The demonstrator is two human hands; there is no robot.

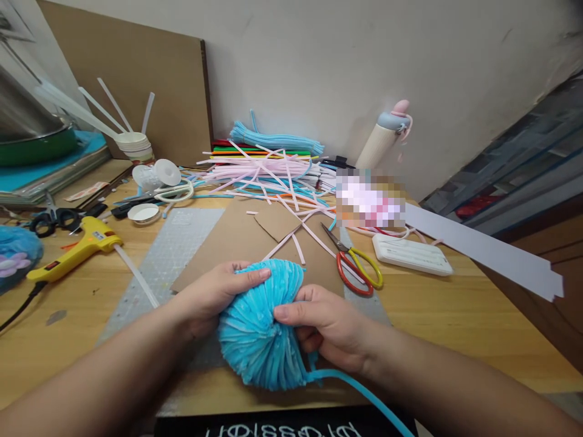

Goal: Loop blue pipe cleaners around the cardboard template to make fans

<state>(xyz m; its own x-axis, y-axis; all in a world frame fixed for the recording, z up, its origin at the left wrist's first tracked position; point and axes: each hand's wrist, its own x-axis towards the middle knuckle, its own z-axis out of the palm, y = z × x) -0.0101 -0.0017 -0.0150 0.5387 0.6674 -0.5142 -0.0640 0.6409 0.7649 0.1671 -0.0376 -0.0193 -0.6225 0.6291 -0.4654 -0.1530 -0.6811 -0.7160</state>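
A round, fluffy blue ball of wound pipe cleaners [255,346] is held up above the table's near edge. My left hand [218,291] grips its upper left side, with the thumb lying on top and the other fingers hidden behind. At its right side my right hand [325,321] is closed, thumb pressed near the centre where the strands meet and fingers curled beneath. A loose blue pipe cleaner [359,385] trails from the ball's lower right toward the bottom of the view.
Brown cardboard [218,243] lies on a grey cutting mat [136,303]. Red-and-yellow scissors [355,261] and a white power bank [412,255] are right; a yellow glue gun [77,249] is left. Pink pipe cleaners [255,173] pile at the back near a bottle [380,136].
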